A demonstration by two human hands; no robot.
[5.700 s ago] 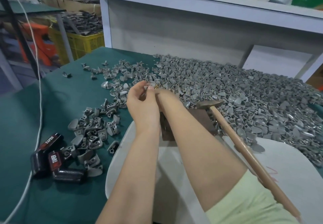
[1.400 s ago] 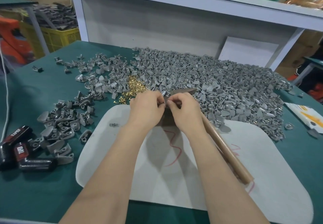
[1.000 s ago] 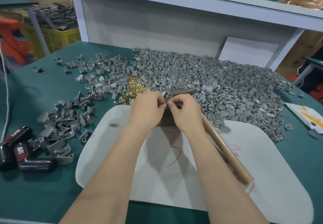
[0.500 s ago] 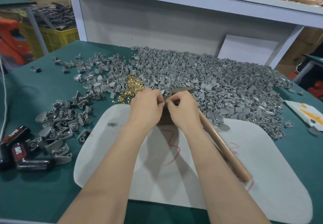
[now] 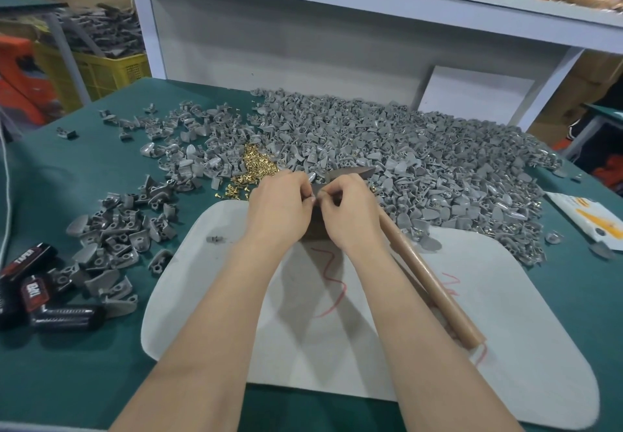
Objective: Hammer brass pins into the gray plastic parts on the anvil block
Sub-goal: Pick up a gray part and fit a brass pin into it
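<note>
Left of you sits the loose heap of brass pins [image 5: 256, 165]. Your left hand [image 5: 279, 209] has come down from over the pile and now pinches one gray part [image 5: 316, 192] just above the anvil block [image 5: 312, 227]; over the last second it has hardly moved. Your right hand [image 5: 350, 216] pinches the same part (the pin itself is too small to see). The hammer [image 5: 431, 283] lies ungripped on the white mat [image 5: 505, 313], so you are probably still seating the pin, with no blow struck yet.
</note>
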